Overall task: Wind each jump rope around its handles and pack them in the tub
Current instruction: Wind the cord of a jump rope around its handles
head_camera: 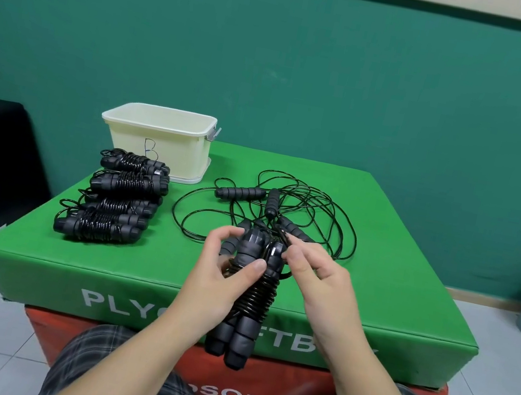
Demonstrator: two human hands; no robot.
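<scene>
Two hands on one wound jump rope (245, 302): our left hand (220, 280) grips the handles. They run lengthwise away from us, nearly upright. Right hand (314, 276) pinches the cord end.

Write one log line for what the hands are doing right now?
left hand: grips wound rope | right hand: pinches cord end | wound ropes: beside tub | loose ropes: on green box
</scene>
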